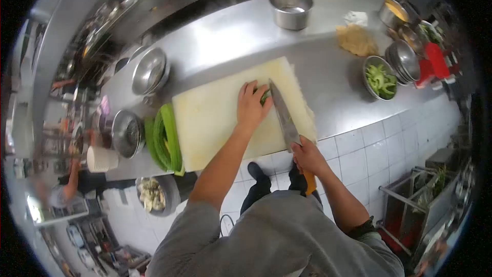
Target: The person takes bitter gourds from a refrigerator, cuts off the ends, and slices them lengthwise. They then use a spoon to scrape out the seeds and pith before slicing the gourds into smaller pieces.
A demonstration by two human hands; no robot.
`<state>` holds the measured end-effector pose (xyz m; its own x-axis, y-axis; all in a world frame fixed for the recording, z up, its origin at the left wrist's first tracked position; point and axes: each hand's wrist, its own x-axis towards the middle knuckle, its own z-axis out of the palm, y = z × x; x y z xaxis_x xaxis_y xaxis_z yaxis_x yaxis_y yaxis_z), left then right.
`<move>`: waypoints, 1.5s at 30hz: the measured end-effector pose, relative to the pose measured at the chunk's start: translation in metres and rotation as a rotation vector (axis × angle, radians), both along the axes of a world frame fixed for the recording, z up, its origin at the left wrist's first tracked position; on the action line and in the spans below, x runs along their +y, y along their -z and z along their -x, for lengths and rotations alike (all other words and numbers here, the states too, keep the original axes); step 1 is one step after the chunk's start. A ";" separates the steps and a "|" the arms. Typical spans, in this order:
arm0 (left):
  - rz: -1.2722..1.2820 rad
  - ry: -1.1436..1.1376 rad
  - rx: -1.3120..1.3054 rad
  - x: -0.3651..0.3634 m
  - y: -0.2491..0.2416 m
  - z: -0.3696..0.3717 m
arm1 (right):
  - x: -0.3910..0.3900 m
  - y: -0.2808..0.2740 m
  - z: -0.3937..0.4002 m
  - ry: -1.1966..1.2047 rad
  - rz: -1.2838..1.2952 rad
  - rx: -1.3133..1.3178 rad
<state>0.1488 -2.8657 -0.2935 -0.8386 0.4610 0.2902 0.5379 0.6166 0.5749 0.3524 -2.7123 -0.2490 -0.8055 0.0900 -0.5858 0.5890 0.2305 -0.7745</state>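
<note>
On the pale cutting board (pixel 215 123), my left hand (pixel 251 104) rests with its fingers curled over a small green vegetable piece (pixel 264 96). My right hand (pixel 308 156) is wrapped round the orange handle of a large knife (pixel 284 114). The blade lies just right of the green piece, its tip pointing away from me. Several long green vegetables (pixel 164 138) lie against the board's left edge. A metal bowl of cut green pieces (pixel 380 78) stands to the right.
An empty steel pot (pixel 290 9) stands at the back of the steel table (pixel 215 41). Metal bowls (pixel 149 72) are at the left near paper cups (pixel 101 159). A yellowish heap (pixel 357 40) lies back right. Another person (pixel 65 190) is at far left.
</note>
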 end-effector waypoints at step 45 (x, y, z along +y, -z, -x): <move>-0.036 -1.193 -0.104 -0.865 0.087 -0.243 | -0.355 -0.099 0.018 -0.443 -0.121 -0.041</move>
